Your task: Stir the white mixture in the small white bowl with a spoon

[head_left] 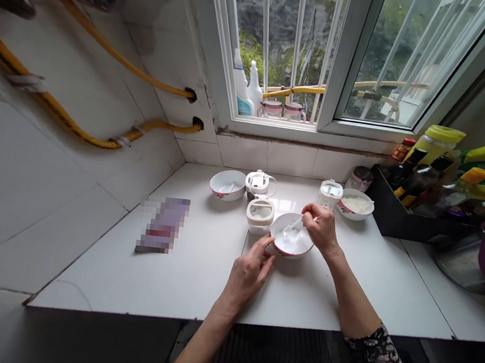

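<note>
A white bowl with a red rim (291,252) stands on the counter with white contents in it. My right hand (321,227) is closed on a white spoon (296,226), whose head dips into the bowl. My left hand (250,269) touches the bowl's left rim with its fingertips, the fingers bent and partly apart. Just left of the bowl sits a lidded jar (260,217), and behind it another jar (258,184) with a clear lid. A second bowl (227,186) with something white in it is at the back left.
At the back right are a clear-lidded jar (330,194) and a bowl of white food (356,205). A black box (403,218) of bottles and a pot (468,257) stand farther right. A blurred purple item (162,226) lies left on the counter (127,285).
</note>
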A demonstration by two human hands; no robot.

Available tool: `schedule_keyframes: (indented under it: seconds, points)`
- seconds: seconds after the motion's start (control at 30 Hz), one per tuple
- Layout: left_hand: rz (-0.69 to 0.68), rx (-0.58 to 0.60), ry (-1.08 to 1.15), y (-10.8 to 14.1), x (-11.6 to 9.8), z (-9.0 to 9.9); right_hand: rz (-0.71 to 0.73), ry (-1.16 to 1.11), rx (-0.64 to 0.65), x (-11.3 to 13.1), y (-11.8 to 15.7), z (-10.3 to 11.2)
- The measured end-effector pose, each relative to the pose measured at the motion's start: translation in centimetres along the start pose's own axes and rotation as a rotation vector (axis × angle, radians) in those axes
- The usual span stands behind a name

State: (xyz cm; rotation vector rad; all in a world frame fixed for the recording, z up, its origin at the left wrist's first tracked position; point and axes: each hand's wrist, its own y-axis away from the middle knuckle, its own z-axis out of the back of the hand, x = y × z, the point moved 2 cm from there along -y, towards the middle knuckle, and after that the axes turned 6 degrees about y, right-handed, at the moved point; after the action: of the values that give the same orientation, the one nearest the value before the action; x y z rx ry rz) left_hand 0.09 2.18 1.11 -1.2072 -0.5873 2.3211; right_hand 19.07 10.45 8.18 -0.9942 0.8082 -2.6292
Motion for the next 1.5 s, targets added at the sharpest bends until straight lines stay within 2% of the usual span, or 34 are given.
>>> schedule_keyframes:
  seconds: [0.13,0.27,0.43,0.67,0.8,1.0,1.1,1.2,1.3,1.4,1.43,1.5]
  points:
    - [0.005,0.004,-0.001,0.1,0.1,-0.1,0.082,0.099,0.062,0.6,0.3,-0.8]
    - [0.003,0.004,0.011,0.1,0.2,-0.1,0.076,0.075,0.117,1.1,0.6,-1.5]
    - [0.015,0.01,0.008,0.1,0.2,0.0,-0.113,-0.125,0.177,0.7,0.5,-1.5]
    - [0.021,0.009,-0.005,0.1,0.1,0.0,-0.405,-0.436,0.168,-0.6,-0.1,-1.1]
    - [0.013,0.004,-0.003,0.0,0.0,0.0,-0.479,-0.561,0.155,-1.2,-0.3,-1.3]
    - [-0.003,0.001,0.004,-0.1,-0.2,0.0,-0.506,-0.689,0.11,-1.4,-0.6,-1.3]
    - [-0.005,0.0,0.009,-0.1,-0.2,0.0,-0.45,-0.711,0.052,-0.4,-0.5,-1.5]
    - [0.012,0.006,0.008,-0.1,-0.1,0.0,-0.282,-0.617,-0.025,1.2,-0.2,-1.8]
    - [0.021,0.014,0.014,0.0,0.0,-0.1,0.044,-0.361,-0.072,3.0,0.3,-2.0]
    - [0.012,0.01,0.016,0.0,0.1,-0.1,0.37,-0.128,-0.05,4.1,0.8,-2.1]
    - [0.01,0.008,0.014,0.0,0.1,-0.1,0.414,-0.098,-0.055,4.2,0.8,-2.0]
    - [0.013,0.009,0.011,0.0,0.1,-0.2,0.382,-0.092,-0.103,3.8,0.8,-1.4]
